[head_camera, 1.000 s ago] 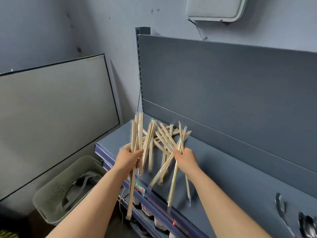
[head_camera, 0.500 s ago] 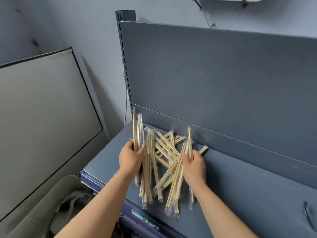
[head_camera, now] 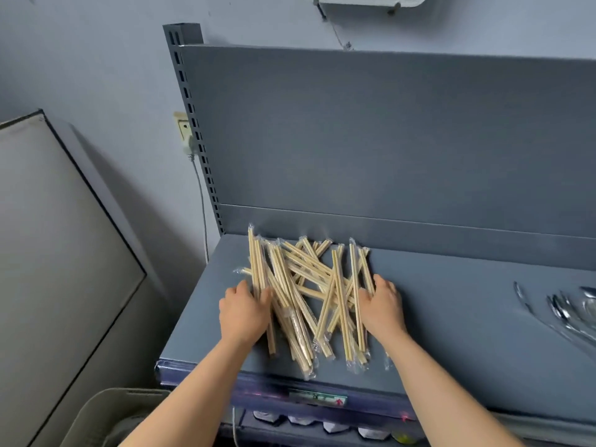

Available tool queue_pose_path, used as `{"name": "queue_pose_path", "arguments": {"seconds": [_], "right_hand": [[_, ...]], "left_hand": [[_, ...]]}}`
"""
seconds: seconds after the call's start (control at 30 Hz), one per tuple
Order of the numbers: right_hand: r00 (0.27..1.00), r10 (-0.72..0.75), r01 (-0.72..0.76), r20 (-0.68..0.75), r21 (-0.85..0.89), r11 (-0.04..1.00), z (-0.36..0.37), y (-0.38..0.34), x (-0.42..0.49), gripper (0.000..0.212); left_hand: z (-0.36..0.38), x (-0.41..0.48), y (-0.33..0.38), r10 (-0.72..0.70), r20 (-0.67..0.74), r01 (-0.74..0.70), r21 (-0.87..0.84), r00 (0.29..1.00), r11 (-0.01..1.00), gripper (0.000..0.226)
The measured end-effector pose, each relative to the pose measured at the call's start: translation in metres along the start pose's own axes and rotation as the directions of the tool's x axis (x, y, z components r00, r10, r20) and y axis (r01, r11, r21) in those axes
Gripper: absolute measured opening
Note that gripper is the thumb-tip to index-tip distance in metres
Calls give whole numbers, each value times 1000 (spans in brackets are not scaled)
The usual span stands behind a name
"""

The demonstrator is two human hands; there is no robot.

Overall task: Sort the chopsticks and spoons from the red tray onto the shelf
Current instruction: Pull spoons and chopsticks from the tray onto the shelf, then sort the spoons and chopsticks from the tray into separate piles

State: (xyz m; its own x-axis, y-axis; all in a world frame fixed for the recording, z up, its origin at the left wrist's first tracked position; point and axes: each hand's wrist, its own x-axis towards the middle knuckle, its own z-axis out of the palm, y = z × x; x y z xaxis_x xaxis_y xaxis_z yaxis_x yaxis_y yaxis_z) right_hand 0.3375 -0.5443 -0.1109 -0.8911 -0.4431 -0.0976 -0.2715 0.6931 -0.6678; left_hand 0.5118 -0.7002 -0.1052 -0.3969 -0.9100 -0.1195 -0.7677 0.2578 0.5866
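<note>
Many wrapped chopsticks, likely light, stiff, slippery in plastic; gather at mid-length; left hand pinches several; right hand touches pile's edge, grip unclear.

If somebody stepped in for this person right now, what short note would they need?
Left hand: holds a few chopsticks between thumb and fingers at the pile's left edge.
Right hand: against the pile's right edge; grip unclear.
Done: wrapped chopsticks lie in a crossed heap on the shelf; spoons lie apart, far right.
To do: straighten the heap; red tray out of view.
</note>
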Motion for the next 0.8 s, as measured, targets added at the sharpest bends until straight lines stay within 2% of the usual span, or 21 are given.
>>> {"name": "queue_pose_path", "arguments": {"seconds": [0.1,0.2,0.3,0.4,0.63,0.8], "right_hand": [[999,22,-23,24,21,1000,-11,4,-11,56],[998,62,-63,8,79,995,-27,13,-28,53],[992,114,-103,-59,171,980,-51,34,-55,47],[973,170,-125,-155,263,957,-80,64,-86,40],[874,357,-176,-329,471,864,-160,161,-167,29],[730,499,-196,-467,558,807,-229,248,-219,22]], "left_hand": [[-12,-4,-1,67,5,-67,33,998,997,52],[-25,-13,7,231,-27,-232,2,972,973,43],[-29,-28,26,418,-6,-417,-85,908,905,33],[-23,-53,52,561,65,-538,-211,825,816,27],[35,-136,123,697,244,-566,-437,674,699,14],[100,-210,181,734,371,-551,-491,569,675,10]]}}
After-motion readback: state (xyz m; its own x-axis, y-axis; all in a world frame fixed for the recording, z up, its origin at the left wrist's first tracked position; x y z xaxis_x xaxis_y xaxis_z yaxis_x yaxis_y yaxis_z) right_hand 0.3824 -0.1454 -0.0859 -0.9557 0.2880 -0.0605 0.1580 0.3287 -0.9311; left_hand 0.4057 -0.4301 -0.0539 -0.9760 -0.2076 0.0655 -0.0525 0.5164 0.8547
